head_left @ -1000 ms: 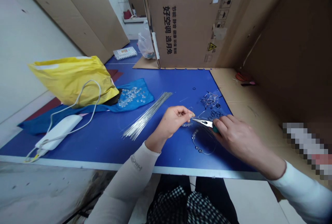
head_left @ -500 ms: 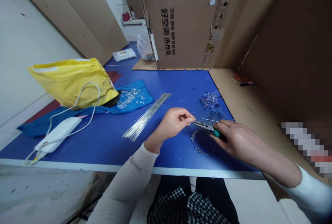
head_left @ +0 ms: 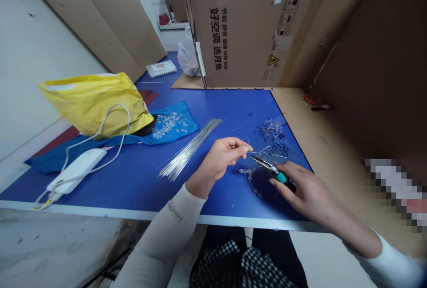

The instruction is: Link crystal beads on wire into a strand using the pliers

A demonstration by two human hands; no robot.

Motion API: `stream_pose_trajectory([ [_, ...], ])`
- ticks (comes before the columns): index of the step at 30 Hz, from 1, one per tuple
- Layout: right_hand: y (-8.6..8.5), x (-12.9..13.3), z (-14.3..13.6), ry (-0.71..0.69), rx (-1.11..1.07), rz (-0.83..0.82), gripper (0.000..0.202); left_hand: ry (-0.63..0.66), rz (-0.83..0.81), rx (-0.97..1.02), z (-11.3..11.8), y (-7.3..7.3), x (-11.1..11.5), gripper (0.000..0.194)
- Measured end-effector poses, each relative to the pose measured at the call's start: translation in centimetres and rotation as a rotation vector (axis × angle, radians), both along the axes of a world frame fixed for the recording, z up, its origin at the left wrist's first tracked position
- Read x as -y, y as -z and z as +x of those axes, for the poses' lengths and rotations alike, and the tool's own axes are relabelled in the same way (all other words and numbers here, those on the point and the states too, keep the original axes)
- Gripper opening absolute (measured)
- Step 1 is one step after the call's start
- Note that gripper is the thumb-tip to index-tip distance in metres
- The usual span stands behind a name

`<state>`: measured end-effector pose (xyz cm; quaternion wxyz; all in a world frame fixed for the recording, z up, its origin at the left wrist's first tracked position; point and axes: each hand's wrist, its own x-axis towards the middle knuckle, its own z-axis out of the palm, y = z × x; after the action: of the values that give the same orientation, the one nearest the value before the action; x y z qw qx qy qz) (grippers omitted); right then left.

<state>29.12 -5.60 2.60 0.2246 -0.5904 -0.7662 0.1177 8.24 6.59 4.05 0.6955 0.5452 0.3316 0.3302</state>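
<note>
Between its thumb and forefinger, my left hand pinches a thin wire whose free part runs right toward the pliers. My right hand is wrapped round the pliers, which have dark and green handles; their jaws point left, a little apart from my left fingertips. Below the jaws hangs or lies a curved string of clear beads; I cannot tell whether it touches the table. Beyond my right hand are several small black rings and a tangled heap of beaded wire pieces.
Left of my left hand lies a bundle of straight wires. Loose clear beads rest on a blue cloth beside a yellow bag. A white corded device is near the front edge. A large cardboard box stands behind.
The pliers have moved right and down, away from my left fingertips, with their jaws now apart from them. The bead string has shifted and changed shape below.
</note>
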Motion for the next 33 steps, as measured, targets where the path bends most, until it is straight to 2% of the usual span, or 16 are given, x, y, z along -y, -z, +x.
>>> stream_pose_trajectory([
  [5,0.9,-0.1,-0.8,0.044,-0.109,-0.004,0.021,-0.008,-0.027,0.026,0.2,-0.3,0.0,0.013],
  [12,1.2,0.3,-1.5,0.084,-0.196,0.036,0.019,-0.017,-0.064,-0.005,0.3,-0.3,0.0,0.014],
  [18,0.6,-0.6,-1.5,0.253,-0.264,0.273,0.014,-0.018,-0.108,-0.023,0.5,0.0,-0.1,0.014],
  [21,0.0,-2.1,-1.7,0.24,-0.278,0.345,0.02,0.0,-0.126,-0.012,0.5,0.3,-0.2,0.014],
  [26,-0.1,-4.5,-2.4,0.19,-0.331,0.22,0.017,0.055,-0.164,0.032,0.3,0.4,-0.5,0.017],
  [33,-0.1,-5.5,-1.6,0.172,-0.309,0.111,0.009,0.127,-0.149,0.038,-0.2,0.5,-0.6,0.023],
])
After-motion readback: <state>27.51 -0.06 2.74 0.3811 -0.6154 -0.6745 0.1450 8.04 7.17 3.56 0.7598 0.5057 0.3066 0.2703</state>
